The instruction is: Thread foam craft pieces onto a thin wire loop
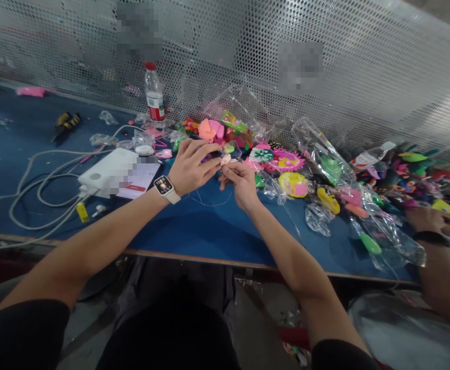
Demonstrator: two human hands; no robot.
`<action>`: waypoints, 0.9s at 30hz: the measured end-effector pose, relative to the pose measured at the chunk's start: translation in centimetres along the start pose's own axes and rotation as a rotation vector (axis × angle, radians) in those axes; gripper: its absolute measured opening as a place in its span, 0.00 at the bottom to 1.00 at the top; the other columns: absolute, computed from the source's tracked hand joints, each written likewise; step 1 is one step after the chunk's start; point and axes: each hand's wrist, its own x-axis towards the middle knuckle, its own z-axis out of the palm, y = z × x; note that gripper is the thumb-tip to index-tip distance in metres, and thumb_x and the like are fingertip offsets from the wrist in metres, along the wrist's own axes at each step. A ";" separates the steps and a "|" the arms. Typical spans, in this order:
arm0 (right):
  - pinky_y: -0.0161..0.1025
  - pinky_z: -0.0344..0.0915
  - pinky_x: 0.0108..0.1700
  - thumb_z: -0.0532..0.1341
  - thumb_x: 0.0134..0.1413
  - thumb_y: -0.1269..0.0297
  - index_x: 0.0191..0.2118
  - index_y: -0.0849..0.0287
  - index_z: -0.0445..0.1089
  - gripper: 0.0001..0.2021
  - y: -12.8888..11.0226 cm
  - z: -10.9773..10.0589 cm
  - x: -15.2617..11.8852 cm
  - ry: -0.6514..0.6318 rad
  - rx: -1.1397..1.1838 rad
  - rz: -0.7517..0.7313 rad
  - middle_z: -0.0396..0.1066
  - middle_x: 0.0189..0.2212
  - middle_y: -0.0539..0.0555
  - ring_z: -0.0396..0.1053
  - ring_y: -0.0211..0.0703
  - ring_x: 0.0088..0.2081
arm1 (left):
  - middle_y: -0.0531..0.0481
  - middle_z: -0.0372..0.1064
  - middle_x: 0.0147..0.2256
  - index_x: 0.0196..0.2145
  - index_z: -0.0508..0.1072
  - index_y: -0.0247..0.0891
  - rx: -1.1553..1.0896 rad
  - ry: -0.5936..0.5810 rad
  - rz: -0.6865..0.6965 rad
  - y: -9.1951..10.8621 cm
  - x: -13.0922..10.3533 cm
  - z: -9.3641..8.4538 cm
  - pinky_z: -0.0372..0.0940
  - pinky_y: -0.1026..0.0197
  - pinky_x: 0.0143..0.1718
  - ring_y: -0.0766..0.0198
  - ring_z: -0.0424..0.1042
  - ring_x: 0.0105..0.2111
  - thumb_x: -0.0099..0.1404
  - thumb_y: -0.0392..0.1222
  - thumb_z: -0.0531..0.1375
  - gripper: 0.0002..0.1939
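Observation:
My left hand (193, 165), with a watch on its wrist, is closed, its fingertips meeting those of my right hand over the blue table. Between them is a small pale pink piece (225, 160), partly hidden by the fingers. My right hand (243, 184) pinches it from the other side with thumb and forefinger. A thin clear thread (214, 205) loops below the hands over the tabletop. Just beyond the fingers lies a pile of colourful soft pieces, among them an orange and pink one (210, 130).
Left of my hands are a white power bank (105, 169) with cables, a phone (140, 180) and black-yellow pliers (66, 125). A bottle (154, 95) stands by the perforated metal screen (228, 46). Plastic bags (321, 149) lie to the right, near another person's hand (427, 221).

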 end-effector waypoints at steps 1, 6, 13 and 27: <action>0.36 0.71 0.24 0.73 0.55 0.43 0.36 0.53 0.76 0.19 0.0 0.0 0.0 0.004 0.010 0.002 0.77 0.25 0.47 0.70 0.35 0.20 | 0.46 0.76 0.56 0.45 0.81 0.49 -0.008 -0.014 0.006 -0.1 0.1 0.0 0.60 0.32 0.62 0.45 0.70 0.58 0.74 0.46 0.63 0.06; 0.36 0.70 0.23 0.74 0.54 0.42 0.36 0.53 0.77 0.19 -0.3 -0.2 0.0 0.008 -0.040 -0.062 0.77 0.24 0.46 0.70 0.35 0.19 | 0.46 0.75 0.57 0.43 0.82 0.48 -0.049 -0.048 -0.022 -0.4 0.4 -0.1 0.57 0.32 0.65 0.45 0.68 0.60 0.74 0.45 0.64 0.05; 0.36 0.69 0.23 0.73 0.59 0.45 0.36 0.53 0.79 0.16 -1.2 -0.6 -0.3 -0.018 -0.123 -0.189 0.77 0.24 0.46 0.72 0.35 0.19 | 0.44 0.75 0.57 0.43 0.83 0.45 -0.109 -0.070 -0.044 -0.6 0.4 0.0 0.62 0.37 0.61 0.46 0.70 0.57 0.75 0.44 0.64 0.06; 0.38 0.71 0.24 0.74 0.58 0.47 0.36 0.52 0.78 0.14 -1.9 -0.4 -0.4 -0.046 -0.039 -0.168 0.77 0.24 0.46 0.73 0.36 0.20 | 0.44 0.74 0.58 0.42 0.82 0.44 -0.048 0.006 -0.087 0.4 0.2 -0.1 0.63 0.37 0.61 0.46 0.71 0.59 0.76 0.46 0.64 0.07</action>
